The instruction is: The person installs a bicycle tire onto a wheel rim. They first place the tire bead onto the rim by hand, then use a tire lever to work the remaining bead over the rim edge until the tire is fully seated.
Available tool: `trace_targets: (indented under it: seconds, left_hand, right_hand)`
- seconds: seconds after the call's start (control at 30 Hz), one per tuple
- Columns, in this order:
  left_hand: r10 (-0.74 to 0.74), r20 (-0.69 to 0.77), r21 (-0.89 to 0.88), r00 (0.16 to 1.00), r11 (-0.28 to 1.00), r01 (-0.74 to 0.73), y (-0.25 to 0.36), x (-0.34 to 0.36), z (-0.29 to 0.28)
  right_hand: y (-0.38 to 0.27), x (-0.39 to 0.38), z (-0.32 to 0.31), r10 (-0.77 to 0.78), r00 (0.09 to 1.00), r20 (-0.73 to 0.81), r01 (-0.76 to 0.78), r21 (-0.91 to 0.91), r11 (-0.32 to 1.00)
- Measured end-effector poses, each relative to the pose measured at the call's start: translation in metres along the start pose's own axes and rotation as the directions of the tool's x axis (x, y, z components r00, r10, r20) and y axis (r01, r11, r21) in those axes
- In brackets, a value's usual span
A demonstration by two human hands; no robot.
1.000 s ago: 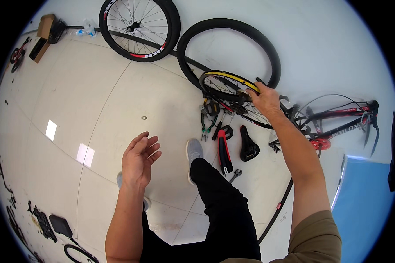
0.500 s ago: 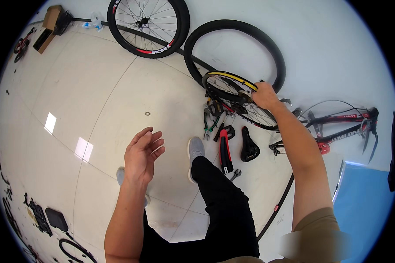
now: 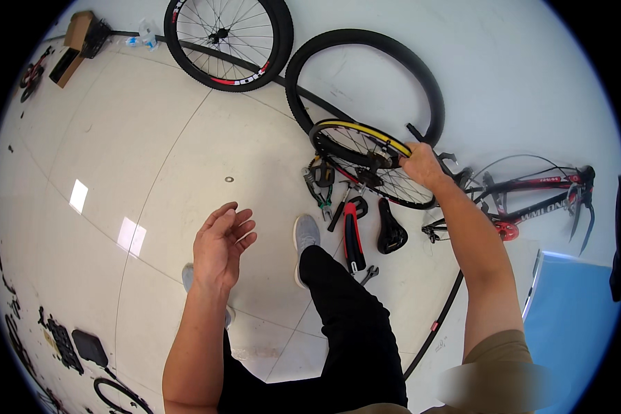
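The tyreless wheel (image 3: 378, 160), gripped at its yellow-lined rim (image 3: 367, 129) by the curled fingers of the right hand (image 3: 421, 167), has been lowered slightly before the loose tyre (image 3: 432, 96) since the earlier frame, while the left hand (image 3: 222, 241) is held empty, half-open, above the floor (image 3: 165, 207).

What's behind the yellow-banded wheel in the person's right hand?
Behind the wheel gripped by the right hand is a loose black tire, seen partly through it, with the white wall beyond. Whatever the wheel's solid parts cover cannot be seen.
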State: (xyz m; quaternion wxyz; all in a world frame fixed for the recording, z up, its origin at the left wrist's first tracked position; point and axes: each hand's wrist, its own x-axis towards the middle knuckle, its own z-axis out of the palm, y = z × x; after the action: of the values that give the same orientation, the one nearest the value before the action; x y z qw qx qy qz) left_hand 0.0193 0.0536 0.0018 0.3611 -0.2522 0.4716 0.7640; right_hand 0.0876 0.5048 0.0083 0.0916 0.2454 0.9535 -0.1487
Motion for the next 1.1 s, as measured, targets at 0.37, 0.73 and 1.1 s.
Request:
trace_targets:
  seconds: [0.37, 0.73, 1.1]
  left_hand:
    - [-0.009, -0.030, 0.031, 0.999, 0.999, 0.010, -0.001, 0.005, 0.003]
    - [-0.019, -0.019, 0.037, 1.000, 0.999, 0.019, -0.005, 0.010, 0.003]
    - [0.006, -0.007, 0.042, 1.000, 0.999, -0.005, -0.005, 0.009, -0.004]
  right_hand:
    - [0.031, 0.038, -0.009, 0.024, 0.987, -0.161, -0.045, -0.128, 0.991]
    - [0.049, 0.012, -0.008, 0.151, 0.981, -0.120, -0.170, -0.170, 0.971]
    - [0.066, 0.001, -0.034, 0.546, 0.831, -0.107, -0.538, -0.409, 0.737]
